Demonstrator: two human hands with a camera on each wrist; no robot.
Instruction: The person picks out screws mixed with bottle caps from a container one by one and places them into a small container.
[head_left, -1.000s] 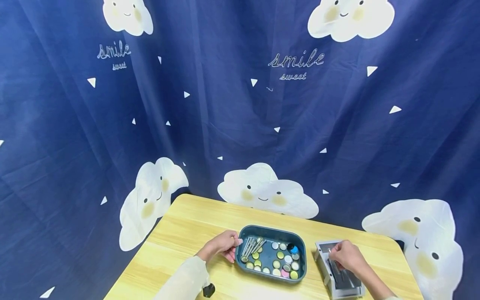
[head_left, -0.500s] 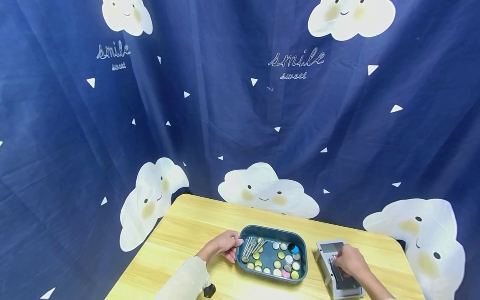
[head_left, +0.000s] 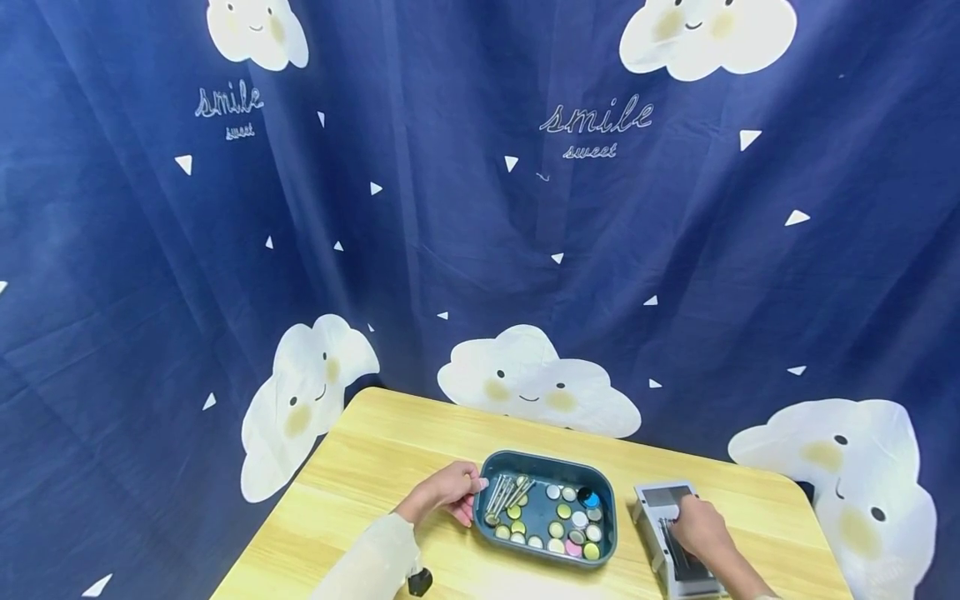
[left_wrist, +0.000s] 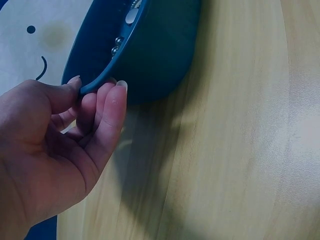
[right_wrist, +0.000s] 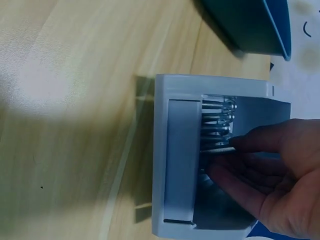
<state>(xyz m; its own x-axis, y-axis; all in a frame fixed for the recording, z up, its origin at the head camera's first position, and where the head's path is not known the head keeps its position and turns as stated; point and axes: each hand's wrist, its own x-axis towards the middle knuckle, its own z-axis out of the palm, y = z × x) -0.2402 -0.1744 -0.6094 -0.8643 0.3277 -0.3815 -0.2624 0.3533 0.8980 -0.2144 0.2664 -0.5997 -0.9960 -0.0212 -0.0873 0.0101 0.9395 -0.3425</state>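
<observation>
In the head view my left hand [head_left: 453, 490] pinches the left rim of a dark teal tray [head_left: 543, 560], thumb at the rim and fingers under it. The left wrist view shows that same pinch close up. On the right, my right hand [head_left: 701, 527] reaches into a grey box [right_wrist: 160, 160]. Between thumb and forefinger it pinches a threaded metal screw [right_wrist: 217, 149]. Beside that one, several more metal screws [right_wrist: 216, 118] lie in a row in the box. Its other fingers partly hide the box's interior.
Inside the tray, several metal rods [head_left: 501, 497] lie at the left, and several cap-like discs [head_left: 556, 529] in yellow, white and pink are scattered. A black-and-blue round piece [head_left: 589, 498] sits at its right. The wooden table [head_left: 420, 425] meets a blue cloud-patterned curtain [head_left: 450, 167].
My right hand has lowered into the grey box with the screw, which stood up above it one second ago. The left hand and tray stay put.
</observation>
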